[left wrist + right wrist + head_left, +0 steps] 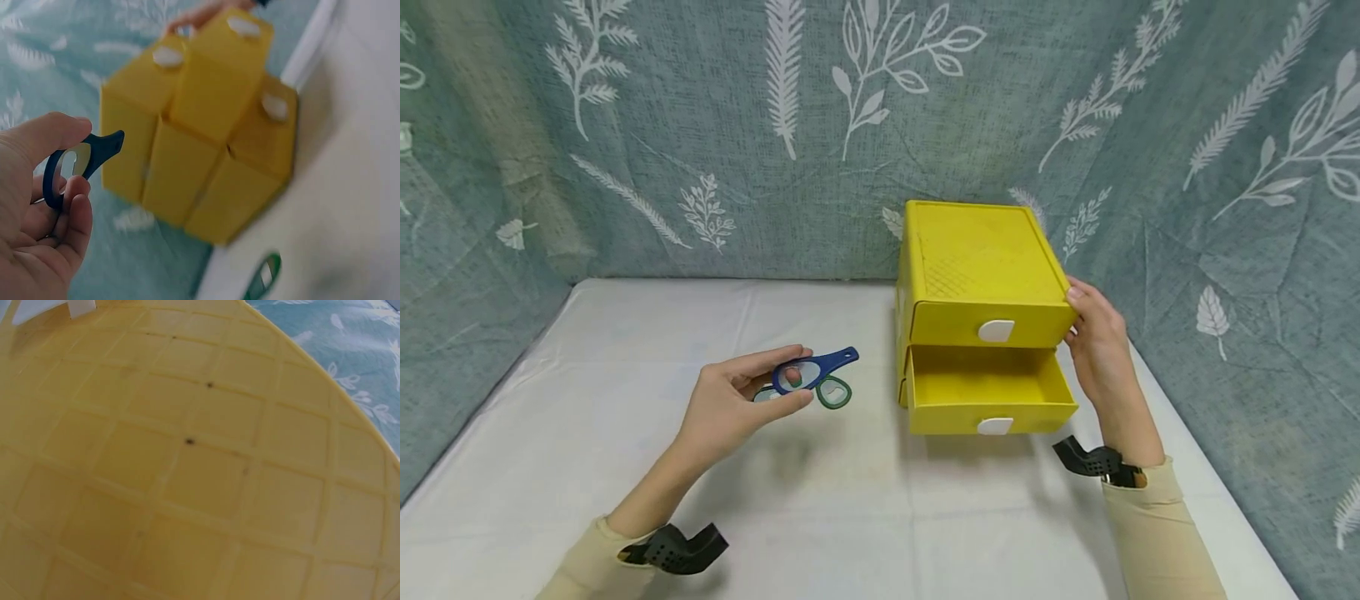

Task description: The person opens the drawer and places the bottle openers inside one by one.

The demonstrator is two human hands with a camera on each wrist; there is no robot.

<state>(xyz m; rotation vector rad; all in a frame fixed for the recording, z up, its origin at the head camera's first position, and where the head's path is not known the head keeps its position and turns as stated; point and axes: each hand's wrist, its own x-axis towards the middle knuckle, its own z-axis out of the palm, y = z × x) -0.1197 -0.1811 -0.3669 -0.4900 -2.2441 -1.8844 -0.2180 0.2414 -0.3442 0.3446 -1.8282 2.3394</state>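
My left hand [730, 396] pinches a blue magnifying glass [827, 364] by its rim, between thumb and fingers, above the table. In the left wrist view the magnifying glass [103, 153] has its handle pointing away from the palm. Below it lies a green-rimmed thing [833, 406] with clear lens-like loops, partly hidden by the hand. To the right stands a yellow drawer cabinet [977, 250] with white knobs. One drawer [951, 418] under the top one is pulled out, its visible inside bare. My right hand [1097, 337] touches the cabinet's right side near the upper front edge.
A white cloth covers the table [850, 517]. Behind and beside it hangs a grey-green curtain [737, 125] with white leaf prints. The right wrist view is filled mostly by the cabinet's ribbed yellow side wall [206, 487].
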